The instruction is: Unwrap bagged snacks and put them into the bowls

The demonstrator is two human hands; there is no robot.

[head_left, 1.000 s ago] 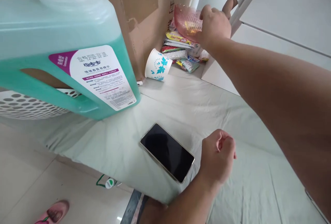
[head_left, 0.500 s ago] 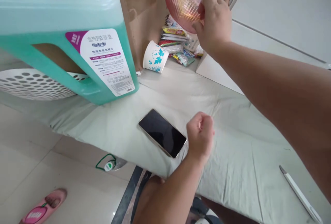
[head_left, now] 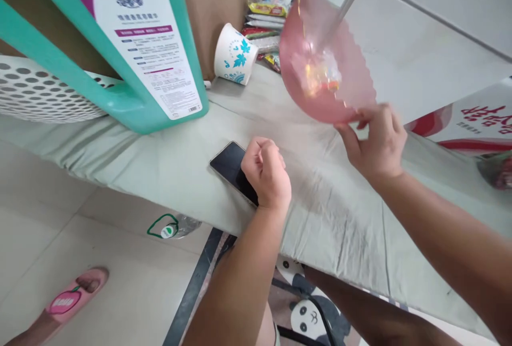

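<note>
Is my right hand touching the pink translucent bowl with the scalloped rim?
Touching. The head view shows your right hand pinching the edge of the pink bowl, no gap visible.

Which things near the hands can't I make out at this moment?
All in the head view:
- Phone: partly hidden by the left hand; whether they touch is unclear.
- Left palm: hidden by the closed fist, so I can't tell if it holds anything.
- Wrapped contents of the pink bowl: too blurred to identify or count.
- Bowl's rim at the right hand: partly covered by that hand.
- Green jug: top cut off by the upper edge.
</note>
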